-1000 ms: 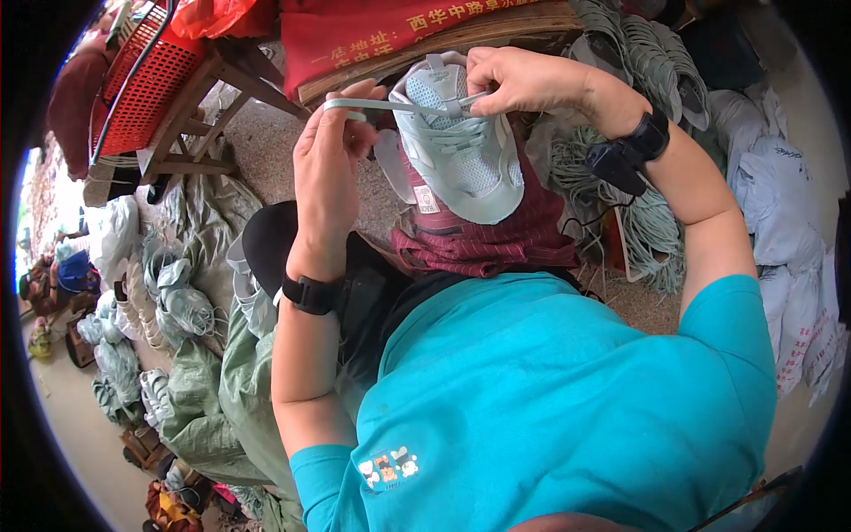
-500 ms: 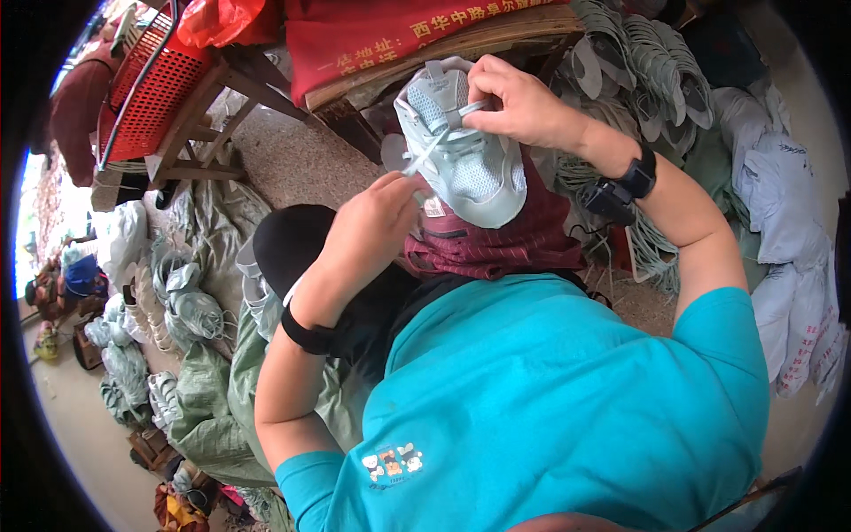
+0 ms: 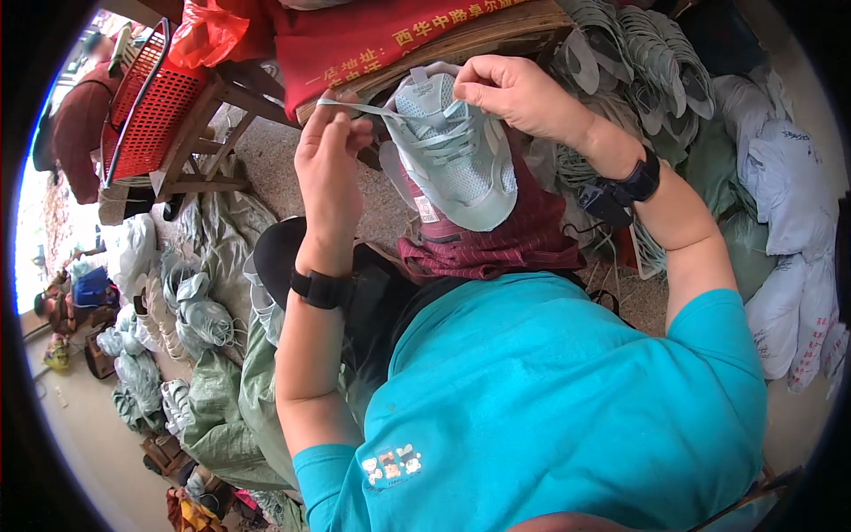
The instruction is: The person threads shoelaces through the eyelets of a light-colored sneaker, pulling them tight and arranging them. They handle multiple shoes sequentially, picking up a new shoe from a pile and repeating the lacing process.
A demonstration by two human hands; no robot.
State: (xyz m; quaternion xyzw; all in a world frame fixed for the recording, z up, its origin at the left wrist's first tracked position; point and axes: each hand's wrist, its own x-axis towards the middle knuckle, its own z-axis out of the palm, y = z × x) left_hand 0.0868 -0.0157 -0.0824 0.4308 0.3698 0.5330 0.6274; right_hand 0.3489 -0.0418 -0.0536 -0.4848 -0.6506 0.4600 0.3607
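At the far left, in the upper part of the frame, a person in dark red clothing (image 3: 81,133) stands beside a red basket (image 3: 146,111) with a dark handle. Below, at the left of the frame, pale shoes (image 3: 202,317) lie in clear plastic, and a green sack (image 3: 213,412) spreads beneath them. A red plastic bag (image 3: 208,37) is at the upper left, just beside the basket. Left of the upper middle, the left hand (image 3: 330,173) is raised, a black band (image 3: 321,290) around its wrist; its fingertips pinch a pale lace (image 3: 362,108), drawn taut to the shoe, while its other fingers are curled. Behind it, a red cloth (image 3: 372,55) with yellow print hangs over a wooden counter (image 3: 510,40). The pale shoe (image 3: 483,186) is in the upper middle, toe toward the bottom of the frame, above maroon cloth (image 3: 487,253) at the front of the turquoise shirt (image 3: 567,372). The right hand (image 3: 514,96) is at the shoe's upper right edge, thumb and forefinger close together; I cannot tell whether they pinch anything. Nested pale shoe pieces (image 3: 678,75) fill the upper right, with white sacks (image 3: 789,191) at the far right.
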